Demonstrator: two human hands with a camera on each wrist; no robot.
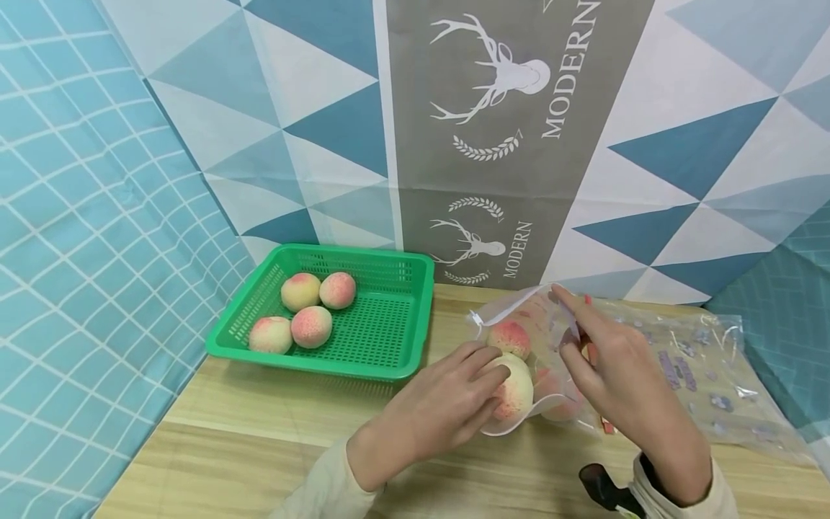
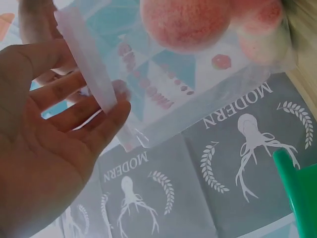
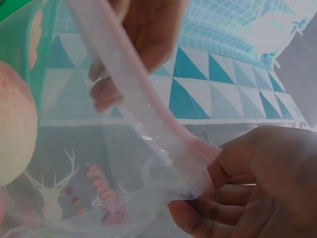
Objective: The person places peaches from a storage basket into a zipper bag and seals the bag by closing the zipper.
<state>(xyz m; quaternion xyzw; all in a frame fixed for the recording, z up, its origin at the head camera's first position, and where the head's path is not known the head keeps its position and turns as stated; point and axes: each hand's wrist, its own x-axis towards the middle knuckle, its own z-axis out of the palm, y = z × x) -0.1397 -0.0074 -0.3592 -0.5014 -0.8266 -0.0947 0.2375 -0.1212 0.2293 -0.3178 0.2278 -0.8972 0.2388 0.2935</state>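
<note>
A clear plastic zip bag (image 1: 547, 321) with a pale zip strip and printed pattern stands with its mouth spread. Several peaches lie inside, including a pale yellow and pink peach (image 1: 517, 393) near the mouth and a redder peach (image 1: 509, 339) behind it. My right hand (image 1: 622, 367) pinches the bag's rim on the right. At the left side of the mouth, my left hand (image 1: 447, 404) has its bent fingers about the rim, close to the pale peach. Its palm holds no peach in the left wrist view, where the zip strip (image 2: 91, 64) passes among the fingers.
A green plastic basket (image 1: 424, 310) with several peaches (image 1: 312, 326) stands at the left. Flat clear packaging (image 1: 707, 382) lies on the wooden table (image 1: 227, 454) at the right, with something red partly under the bag. A patterned cloth (image 1: 337, 94) hangs behind.
</note>
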